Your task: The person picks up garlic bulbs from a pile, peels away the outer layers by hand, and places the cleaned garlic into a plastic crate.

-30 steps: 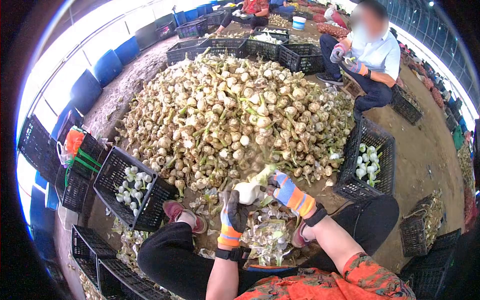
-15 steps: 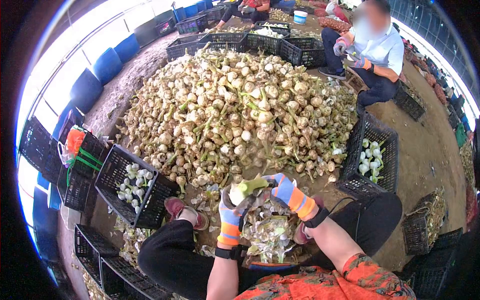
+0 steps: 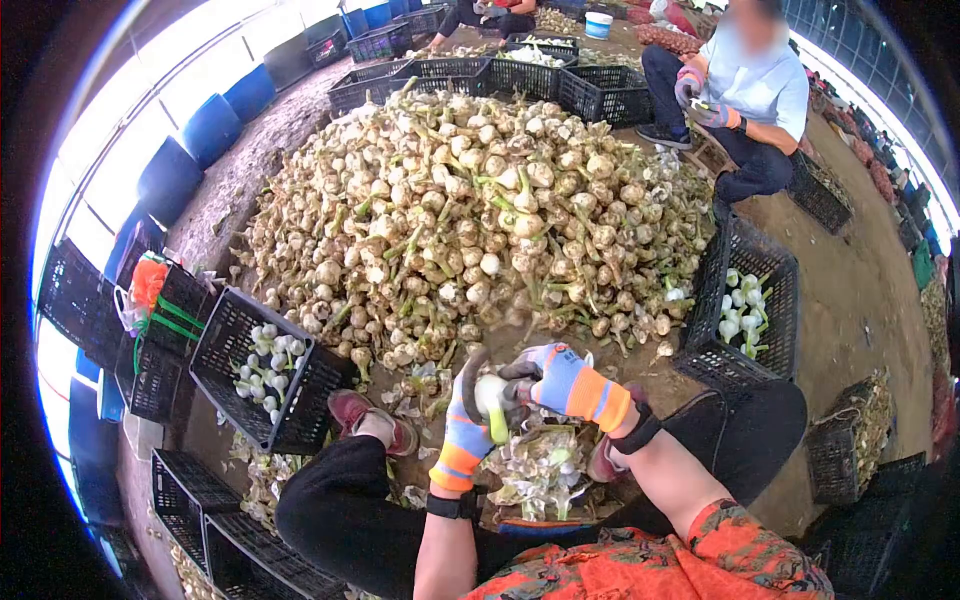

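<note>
My left hand [image 3: 462,432], in a striped orange, blue and grey glove, grips a white garlic bulb [image 3: 490,393] whose green stem points down. My right hand [image 3: 562,381], gloved the same way, presses on the bulb's upper right side. Both hands hover over a heap of peeled skins and cut stems [image 3: 535,470] between my knees. A big pile of unpeeled garlic [image 3: 480,220] rises just beyond my hands.
Black crate with peeled bulbs [image 3: 258,370] stands left of my foot, another such crate [image 3: 740,315] on the right. A seated person [image 3: 745,100] works at the pile's far right. Empty black crates [image 3: 520,85] line the far side; blue barrels [image 3: 190,150] line the left.
The bulb has been turned in my hands: its green stem pointed up and right before and now hangs down. Both hands sit slightly lower and closer together.
</note>
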Available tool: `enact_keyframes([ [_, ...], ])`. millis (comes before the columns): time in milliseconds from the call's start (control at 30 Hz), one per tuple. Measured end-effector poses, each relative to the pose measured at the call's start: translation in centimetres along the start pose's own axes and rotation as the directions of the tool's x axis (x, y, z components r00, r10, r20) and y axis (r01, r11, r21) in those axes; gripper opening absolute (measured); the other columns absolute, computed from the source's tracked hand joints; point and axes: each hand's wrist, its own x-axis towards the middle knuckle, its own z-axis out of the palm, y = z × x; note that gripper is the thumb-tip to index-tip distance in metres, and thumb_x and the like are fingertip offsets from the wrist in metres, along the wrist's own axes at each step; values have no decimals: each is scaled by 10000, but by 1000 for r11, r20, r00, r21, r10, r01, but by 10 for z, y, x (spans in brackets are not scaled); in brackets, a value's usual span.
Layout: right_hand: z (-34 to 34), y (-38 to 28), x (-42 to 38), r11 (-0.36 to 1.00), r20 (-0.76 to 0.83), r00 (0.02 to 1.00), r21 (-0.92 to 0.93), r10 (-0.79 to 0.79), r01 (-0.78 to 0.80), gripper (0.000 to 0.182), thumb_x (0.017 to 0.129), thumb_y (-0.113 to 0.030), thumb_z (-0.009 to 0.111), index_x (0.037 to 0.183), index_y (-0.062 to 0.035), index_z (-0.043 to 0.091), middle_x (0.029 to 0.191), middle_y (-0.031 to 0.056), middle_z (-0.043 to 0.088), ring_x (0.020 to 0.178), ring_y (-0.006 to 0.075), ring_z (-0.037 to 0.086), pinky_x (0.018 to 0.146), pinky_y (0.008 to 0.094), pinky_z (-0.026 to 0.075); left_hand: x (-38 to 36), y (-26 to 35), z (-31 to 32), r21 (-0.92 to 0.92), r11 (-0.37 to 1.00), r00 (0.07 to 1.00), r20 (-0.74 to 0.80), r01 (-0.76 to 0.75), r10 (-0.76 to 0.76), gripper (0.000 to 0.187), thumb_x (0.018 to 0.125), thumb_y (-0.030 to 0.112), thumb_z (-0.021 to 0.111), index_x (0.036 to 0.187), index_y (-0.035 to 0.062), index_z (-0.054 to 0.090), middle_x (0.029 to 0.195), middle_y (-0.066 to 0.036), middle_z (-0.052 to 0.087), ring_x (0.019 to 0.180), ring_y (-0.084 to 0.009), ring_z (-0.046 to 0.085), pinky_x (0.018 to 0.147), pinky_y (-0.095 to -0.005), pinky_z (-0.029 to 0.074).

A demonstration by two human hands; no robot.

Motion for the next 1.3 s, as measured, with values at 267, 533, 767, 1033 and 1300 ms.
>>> enact_keyframes([
  [267, 23, 0, -1, 987, -244, 959, 42, -143, 158, 242, 705, -87, 611, 920, 23, 587, 834, 150, 638, 745, 217, 607, 686, 317, 480, -5, -41, -22, -425, 905, 911, -387, -38, -144, 372, 756, 52, 681, 1084, -28, 524, 1119, -119, 550, 966, -189, 560, 822, -299, 483],
  [533, 19, 105, 31, 992, -665, 745, -58, 48, -115, 262, 694, -58, 590, 943, 20, 597, 904, 162, 639, 835, 254, 614, 759, 332, 476, -4, 7, -2, -648, 756, 960, -259, -88, -110, 386, 894, 128, 529, 1251, 10, 442, 1206, -184, 507, 1100, -271, 511, 923, -389, 435],
  [767, 31, 177, 15, 786, -367, 929, 589, 52, 189, 392, 801, -125, 604, 1169, -6, 535, 1064, 100, 620, 912, 174, 600, 796, 290, 486, 7, 5, 0, -888, 459, 978, -101, -6, -183, 378, 855, 77, 493, 1214, -27, 443, 1237, -236, 470, 1159, -347, 460, 995, -469, 366],
  [1033, 38, 76, -2, 661, -429, 902, 689, 42, 297, 200, 852, -161, 568, 972, -1, 578, 923, 85, 631, 736, 162, 618, 651, 285, 512, 15, -18, 14, -525, 842, 948, -186, 126, -257, 318, 882, 132, 532, 1170, 5, 484, 1157, -144, 549, 1059, -264, 550, 903, -380, 456],
  [1300, 28, 138, -8, 924, -471, 803, 74, 364, -375, 356, 805, -45, 586, 1155, -10, 532, 1065, 107, 605, 871, 195, 585, 776, 315, 487, 20, -25, 10, -596, 803, 965, -210, 1, -158, 327, 865, 76, 558, 1173, 12, 468, 1142, -146, 549, 1074, -257, 543, 929, -393, 457],
])
